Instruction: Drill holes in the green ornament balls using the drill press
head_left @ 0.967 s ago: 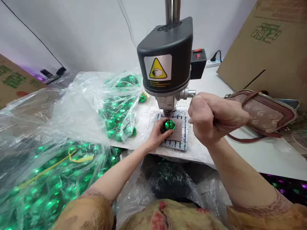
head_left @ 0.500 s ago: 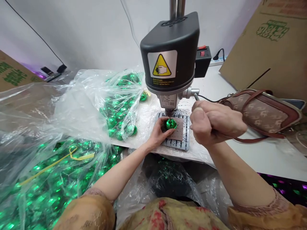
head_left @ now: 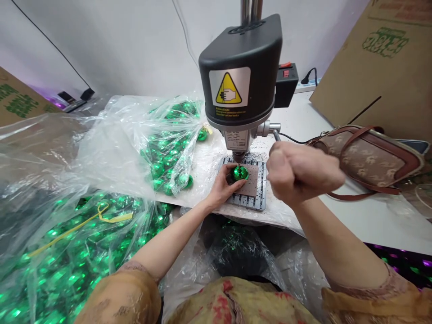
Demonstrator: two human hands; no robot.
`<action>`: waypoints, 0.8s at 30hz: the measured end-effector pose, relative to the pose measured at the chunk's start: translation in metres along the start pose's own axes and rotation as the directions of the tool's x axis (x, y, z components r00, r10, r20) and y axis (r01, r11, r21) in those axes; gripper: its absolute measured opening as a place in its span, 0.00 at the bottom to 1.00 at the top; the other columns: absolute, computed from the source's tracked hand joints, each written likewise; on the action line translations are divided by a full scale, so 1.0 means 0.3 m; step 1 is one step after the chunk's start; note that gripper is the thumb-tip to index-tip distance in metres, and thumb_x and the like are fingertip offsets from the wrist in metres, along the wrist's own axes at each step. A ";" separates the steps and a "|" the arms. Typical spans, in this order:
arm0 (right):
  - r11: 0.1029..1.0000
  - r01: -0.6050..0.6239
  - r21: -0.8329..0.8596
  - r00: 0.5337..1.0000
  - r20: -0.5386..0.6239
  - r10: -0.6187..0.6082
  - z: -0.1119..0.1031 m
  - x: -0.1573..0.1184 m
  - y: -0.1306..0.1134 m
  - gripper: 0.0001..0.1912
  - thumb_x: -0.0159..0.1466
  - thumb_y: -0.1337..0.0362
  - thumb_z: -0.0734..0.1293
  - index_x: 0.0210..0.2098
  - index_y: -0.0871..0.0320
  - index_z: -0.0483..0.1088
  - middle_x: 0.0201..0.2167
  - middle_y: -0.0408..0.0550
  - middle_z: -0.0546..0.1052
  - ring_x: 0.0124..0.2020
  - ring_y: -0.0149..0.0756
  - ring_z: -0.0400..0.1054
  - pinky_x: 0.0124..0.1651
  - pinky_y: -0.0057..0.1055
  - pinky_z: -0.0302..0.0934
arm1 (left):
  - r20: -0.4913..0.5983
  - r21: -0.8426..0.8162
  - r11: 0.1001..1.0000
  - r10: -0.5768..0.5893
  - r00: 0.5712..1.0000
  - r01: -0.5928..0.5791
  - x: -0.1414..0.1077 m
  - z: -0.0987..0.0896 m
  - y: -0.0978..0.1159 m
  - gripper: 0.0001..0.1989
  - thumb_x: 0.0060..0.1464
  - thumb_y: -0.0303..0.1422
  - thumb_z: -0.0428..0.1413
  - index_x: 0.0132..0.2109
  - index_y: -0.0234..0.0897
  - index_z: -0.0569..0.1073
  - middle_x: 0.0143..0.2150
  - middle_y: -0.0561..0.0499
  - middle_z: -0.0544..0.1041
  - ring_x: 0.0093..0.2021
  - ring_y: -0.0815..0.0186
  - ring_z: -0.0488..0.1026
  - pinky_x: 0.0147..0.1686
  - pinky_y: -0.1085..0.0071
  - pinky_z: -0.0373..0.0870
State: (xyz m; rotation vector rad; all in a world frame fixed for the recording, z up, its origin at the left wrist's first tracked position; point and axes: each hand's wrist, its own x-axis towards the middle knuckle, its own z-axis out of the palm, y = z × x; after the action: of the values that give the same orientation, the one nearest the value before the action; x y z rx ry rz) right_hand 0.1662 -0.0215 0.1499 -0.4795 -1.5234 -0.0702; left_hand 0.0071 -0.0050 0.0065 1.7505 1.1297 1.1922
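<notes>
Green and shiny, the ball [head_left: 240, 172] sits over the brown board [head_left: 253, 186], cupped by the left hand [head_left: 227, 184], thumb on its near side and fingers round its far left. Its dark-centred top faces up to the chuck [head_left: 239, 156] of the drill press [head_left: 239, 67], just above the grip; its outline is round, so a long axis cannot be told. The left forearm slants forward and rightward. The right hand [head_left: 300, 171], blurred, is clenched round the end of the lever [head_left: 277, 135], higher than the left grip and to its right, the forearm angling forward and inward. Bagged green balls [head_left: 165, 153] lie left of the left grip; a handbag [head_left: 367, 157] lies right of the fist.
</notes>
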 end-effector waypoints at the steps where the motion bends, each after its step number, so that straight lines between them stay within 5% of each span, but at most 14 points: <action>1: 0.998 -0.048 0.039 0.996 -0.070 0.051 0.003 0.025 -0.013 0.25 0.67 0.66 0.61 0.16 0.57 0.47 0.13 0.36 0.48 0.15 0.21 0.44 0.21 0.31 0.42 | -0.010 0.010 1.000 0.001 1.000 -0.001 0.001 0.002 0.002 0.22 0.54 0.39 0.65 0.51 0.38 0.67 0.49 0.45 0.76 0.51 0.59 0.76 0.51 0.62 0.74; 5: 0.967 -0.221 0.124 0.963 -0.130 0.237 0.014 0.130 -0.046 0.22 0.66 0.68 0.63 0.17 0.57 0.56 0.15 0.38 0.59 0.17 0.22 0.51 0.24 0.31 0.47 | -0.165 0.194 0.980 0.063 0.984 -0.030 -0.046 0.000 0.039 0.21 0.53 0.38 0.66 0.50 0.38 0.68 0.45 0.46 0.76 0.47 0.61 0.77 0.47 0.63 0.75; 8: 0.943 -0.295 0.156 0.944 -0.106 0.313 0.012 0.166 -0.048 0.22 0.66 0.67 0.64 0.17 0.57 0.56 0.15 0.38 0.59 0.19 0.21 0.50 0.27 0.30 0.47 | -0.208 0.361 0.906 0.309 0.928 -0.220 -0.167 -0.017 0.068 0.25 0.50 0.39 0.67 0.51 0.39 0.68 0.44 0.47 0.76 0.45 0.61 0.77 0.44 0.64 0.76; 10: 0.941 -0.306 0.142 0.943 -0.091 0.320 0.009 0.168 -0.048 0.22 0.66 0.62 0.65 0.17 0.57 0.55 0.15 0.38 0.58 0.19 0.21 0.51 0.28 0.29 0.48 | -0.028 0.388 0.800 0.507 0.862 -0.458 -0.282 -0.030 0.060 0.28 0.50 0.41 0.67 0.54 0.40 0.66 0.47 0.45 0.76 0.45 0.61 0.77 0.42 0.65 0.77; 12: 0.941 -0.309 0.136 0.943 -0.084 0.322 0.007 0.163 -0.049 0.24 0.64 0.53 0.65 0.18 0.56 0.54 0.16 0.38 0.59 0.19 0.21 0.51 0.28 0.29 0.49 | 0.275 0.395 0.646 0.596 0.755 -0.654 -0.398 -0.037 0.018 0.26 0.53 0.43 0.64 0.55 0.41 0.67 0.50 0.43 0.76 0.43 0.61 0.78 0.39 0.66 0.77; 13: 0.941 -0.310 0.137 0.942 -0.088 0.323 0.008 0.161 -0.049 0.25 0.63 0.50 0.65 0.18 0.56 0.54 0.16 0.38 0.59 0.19 0.21 0.51 0.28 0.29 0.49 | 0.430 0.405 0.594 0.547 0.718 -0.695 -0.447 -0.038 -0.015 0.22 0.56 0.42 0.63 0.54 0.42 0.68 0.51 0.42 0.76 0.41 0.61 0.78 0.38 0.66 0.77; 15: 0.940 -0.309 0.147 0.940 -0.101 0.325 0.011 0.160 -0.047 0.26 0.61 0.48 0.64 0.17 0.56 0.53 0.15 0.38 0.58 0.19 0.21 0.51 0.28 0.29 0.49 | 0.602 0.504 0.619 0.249 0.759 -0.602 -0.518 -0.032 -0.089 0.17 0.59 0.39 0.59 0.54 0.42 0.70 0.54 0.42 0.76 0.43 0.59 0.78 0.41 0.63 0.78; 17: 0.943 -0.289 0.167 0.945 -0.109 0.309 0.015 0.159 -0.041 0.26 0.61 0.48 0.65 0.18 0.56 0.53 0.15 0.37 0.58 0.18 0.21 0.51 0.27 0.29 0.49 | 0.553 0.665 0.674 -0.156 0.818 -0.321 -0.549 -0.019 -0.155 0.18 0.59 0.36 0.58 0.56 0.42 0.70 0.55 0.42 0.75 0.46 0.57 0.78 0.44 0.62 0.77; 19: 0.951 -0.250 0.182 0.954 -0.123 0.275 0.017 0.159 -0.032 0.25 0.62 0.51 0.65 0.18 0.56 0.54 0.14 0.37 0.58 0.17 0.21 0.51 0.26 0.29 0.49 | 0.441 0.740 0.671 -0.431 0.787 -0.047 -0.552 -0.003 -0.189 0.20 0.56 0.32 0.59 0.56 0.39 0.72 0.55 0.40 0.74 0.45 0.55 0.78 0.42 0.61 0.77; 21: 0.958 -0.226 0.179 0.959 -0.134 0.251 0.016 0.156 -0.024 0.23 0.64 0.57 0.66 0.17 0.57 0.55 0.14 0.37 0.59 0.17 0.21 0.50 0.25 0.30 0.48 | 0.439 0.687 0.727 -0.442 0.782 0.025 -0.540 0.007 -0.184 0.16 0.52 0.27 0.57 0.49 0.38 0.76 0.51 0.40 0.76 0.40 0.55 0.78 0.38 0.61 0.76; 24: 0.954 -0.244 0.174 0.954 -0.132 0.268 0.013 0.151 -0.018 0.22 0.66 0.64 0.65 0.17 0.57 0.57 0.14 0.38 0.60 0.17 0.23 0.52 0.25 0.31 0.48 | 0.499 0.496 0.852 -0.124 0.858 -0.165 -0.488 -0.007 -0.118 0.11 0.50 0.23 0.52 0.36 0.41 0.76 0.40 0.46 0.78 0.36 0.58 0.75 0.37 0.62 0.74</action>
State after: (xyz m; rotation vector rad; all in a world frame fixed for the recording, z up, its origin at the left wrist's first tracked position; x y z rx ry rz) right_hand 0.1637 -0.0139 0.1949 -0.5306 -1.2927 0.2090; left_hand -0.0315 -0.1286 -0.0704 2.3139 1.1560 0.3564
